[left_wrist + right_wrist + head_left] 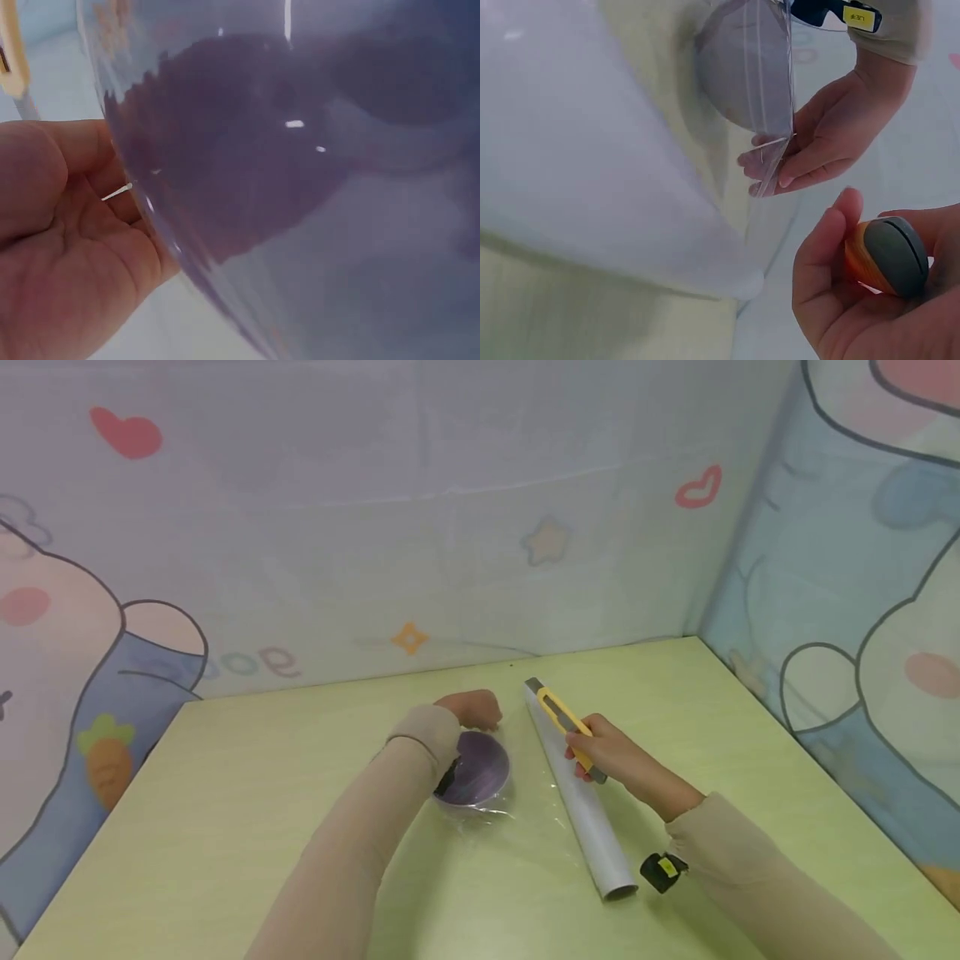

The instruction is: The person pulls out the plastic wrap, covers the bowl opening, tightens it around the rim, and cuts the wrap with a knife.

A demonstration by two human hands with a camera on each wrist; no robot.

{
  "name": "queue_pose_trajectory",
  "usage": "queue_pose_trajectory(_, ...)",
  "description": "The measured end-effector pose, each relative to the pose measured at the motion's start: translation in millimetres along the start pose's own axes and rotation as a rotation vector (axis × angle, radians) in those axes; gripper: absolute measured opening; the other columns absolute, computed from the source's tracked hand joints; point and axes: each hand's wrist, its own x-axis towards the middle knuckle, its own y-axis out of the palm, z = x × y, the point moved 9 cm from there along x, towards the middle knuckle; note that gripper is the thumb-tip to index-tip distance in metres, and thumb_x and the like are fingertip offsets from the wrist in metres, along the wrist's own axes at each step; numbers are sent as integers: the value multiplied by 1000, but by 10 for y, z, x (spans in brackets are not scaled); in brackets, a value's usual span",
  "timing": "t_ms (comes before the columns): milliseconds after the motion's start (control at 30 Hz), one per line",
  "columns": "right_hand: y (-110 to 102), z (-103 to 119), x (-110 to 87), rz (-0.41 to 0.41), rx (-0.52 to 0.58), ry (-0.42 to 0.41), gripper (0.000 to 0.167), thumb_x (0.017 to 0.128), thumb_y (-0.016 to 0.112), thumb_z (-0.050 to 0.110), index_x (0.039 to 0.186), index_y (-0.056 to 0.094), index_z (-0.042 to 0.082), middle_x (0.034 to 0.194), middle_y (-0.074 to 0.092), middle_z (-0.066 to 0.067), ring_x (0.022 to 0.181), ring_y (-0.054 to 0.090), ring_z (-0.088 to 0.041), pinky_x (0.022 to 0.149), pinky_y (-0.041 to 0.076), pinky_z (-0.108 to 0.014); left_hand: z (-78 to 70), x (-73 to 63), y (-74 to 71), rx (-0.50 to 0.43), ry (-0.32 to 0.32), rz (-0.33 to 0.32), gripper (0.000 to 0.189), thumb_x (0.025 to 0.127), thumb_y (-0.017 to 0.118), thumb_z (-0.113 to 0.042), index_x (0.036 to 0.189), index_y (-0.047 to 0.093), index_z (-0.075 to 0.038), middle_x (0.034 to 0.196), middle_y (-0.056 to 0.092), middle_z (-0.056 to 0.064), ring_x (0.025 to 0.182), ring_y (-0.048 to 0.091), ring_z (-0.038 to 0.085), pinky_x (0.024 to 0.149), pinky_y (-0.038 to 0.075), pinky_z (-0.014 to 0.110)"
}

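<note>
A purple bowl (480, 770) stands near the middle of the table with clear plastic wrap (769, 161) over its top and hanging past its rim. At the bowl's far side my left hand (474, 708) pinches the wrap's edge between thumb and fingers, seen best in the right wrist view. My right hand (607, 747) grips a yellow utility knife (558, 712) with a grey end, its front end pointing away from me. Under the knife lies a long white roll of plastic wrap (581, 810); a sheet of it stretches left toward the bowl.
The pale green table (262, 827) ends at a cartoon-printed cloth (480, 527) behind, and another printed cloth (862, 568) hangs at the right. Black wrist cameras sit on both sleeves; the right one (663, 870) hangs beside the roll's near end.
</note>
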Motion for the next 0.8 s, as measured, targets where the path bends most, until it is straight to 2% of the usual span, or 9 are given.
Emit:
queue_pose_trajectory(67,35,19,69,-5,-21,16,28,97,39,17,114,35,-5,91,53,-12,60,51,-13,59,45,-26,-9,33,3,-17,41,-37,31,81,43,-9,52,36,-18,47,35,-6,40,30,7,44,33,22)
queue_pose_trajectory(167,63,19,168,-16,-59,39,28,96,39,16,116,34,-4,90,52,-12,61,53,-14,58,46,-25,-15,57,-15,-80,-32,-53,41,90,40,-18,49,36,-18,46,36,-6,40,28,8,45,32,24)
queue_pose_trajectory(200,69,22,198,-20,-78,43,28,96,38,16,116,34,-3,90,52,-12,62,54,-14,58,46,-25,62,150,30,-102,-39,-55,44,92,39,-25,49,35,-21,46,34,-8,41,26,8,47,33,25)
queue_pose_trajectory(367,54,13,334,-37,-216,66,29,97,38,19,119,34,1,84,52,-11,60,55,-15,57,49,-26,19,166,-24,-118,-137,-76,49,95,38,-36,49,36,-19,48,31,-8,44,25,10,54,38,29)
queue_pose_trajectory(500,54,18,397,-25,-370,74,42,97,37,20,134,28,2,85,55,-12,57,55,-14,55,49,-25,-86,69,-96,-156,-216,-45,48,94,42,-36,51,40,-16,51,38,-5,48,33,12,60,43,31)
queue_pose_trajectory(567,65,39,413,-18,-436,66,49,98,36,19,142,20,4,97,58,-16,56,56,-13,55,49,-25,-135,47,-123,-150,-232,-44,46,93,43,-35,51,43,-15,52,43,-3,49,37,13,60,43,31)
queue_pose_trajectory(667,102,82,422,-4,-505,38,53,98,35,17,146,15,7,109,58,-19,53,56,-12,52,48,-24,-289,-94,-211,-161,-253,-14,41,92,47,-32,56,48,-12,59,50,0,54,43,14,63,44,30)
queue_pose_trajectory(733,128,99,420,0,-534,21,51,98,35,15,146,19,11,110,58,-21,51,55,-12,49,46,-23,-377,-170,-262,-150,-265,-12,39,93,47,-27,58,50,-10,61,50,2,56,44,15,65,45,31)
queue_pose_trajectory(800,162,92,411,15,-570,16,48,98,34,13,145,23,14,101,59,-20,49,53,-12,47,45,-22,-419,-233,-289,-161,-296,-6,36,93,49,-26,62,52,-8,65,51,4,59,46,17,69,46,31)
